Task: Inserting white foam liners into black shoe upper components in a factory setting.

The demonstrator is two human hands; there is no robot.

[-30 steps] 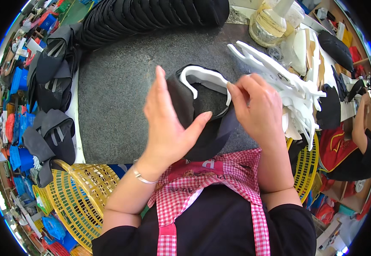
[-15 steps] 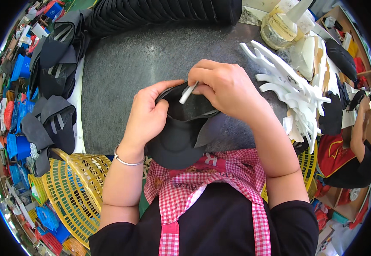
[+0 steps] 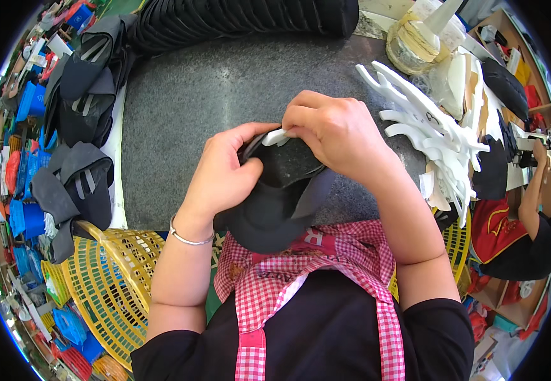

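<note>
A black shoe upper (image 3: 266,219), rounded at its lower end, hangs over the near edge of the table in front of my apron. My left hand (image 3: 224,168) grips its left rim, thumb inside the opening and fingers outside. With my right hand (image 3: 329,130) I pinch a short white foam strip (image 3: 275,138) at the upper's far rim. The strip lies along the inside of that rim, its right end under my fingertips. A loose flap (image 3: 313,193) sticks out on the upper's right side.
A dark worktable (image 3: 180,127) carries a long row of nested black pieces (image 3: 237,19) at the back. White curved foam pieces (image 3: 440,127) pile up at right, near a glue pot (image 3: 418,38). Black uppers (image 3: 82,178) lie left, above a yellow basket (image 3: 110,279). A co-worker (image 3: 516,235) sits far right.
The white strip has swung from pointing down into the opening to lying along the far rim. My left hand has shifted slightly right, its thumb further over the opening.
</note>
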